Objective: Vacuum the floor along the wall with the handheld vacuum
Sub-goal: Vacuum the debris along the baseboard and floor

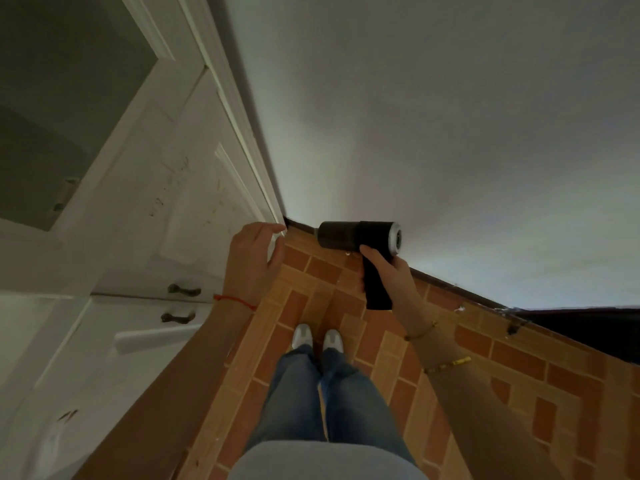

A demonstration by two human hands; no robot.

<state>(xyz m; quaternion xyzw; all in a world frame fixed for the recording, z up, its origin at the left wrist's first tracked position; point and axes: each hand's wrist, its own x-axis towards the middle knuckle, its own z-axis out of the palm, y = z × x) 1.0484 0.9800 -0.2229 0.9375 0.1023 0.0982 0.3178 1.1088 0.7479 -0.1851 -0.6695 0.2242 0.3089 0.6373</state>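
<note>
Right hand (388, 271) is clamping the black grip of the vacuum (360, 235), holding it up off the tiled floor (346, 306) with its barrel lying level along the wall (415, 133), probably lining up a pass (nozzle not yet down). Left hand (254, 254) is hanging free, fingers apart, near the corner. It is looking dark, stubby, silver-capped.

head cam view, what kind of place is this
Probably a room corner in a home: brick-pattern floor, plain white wall with a dark skirting, and white panelled cabinet doors with handles. The right hand holds a handheld vacuum.
</note>
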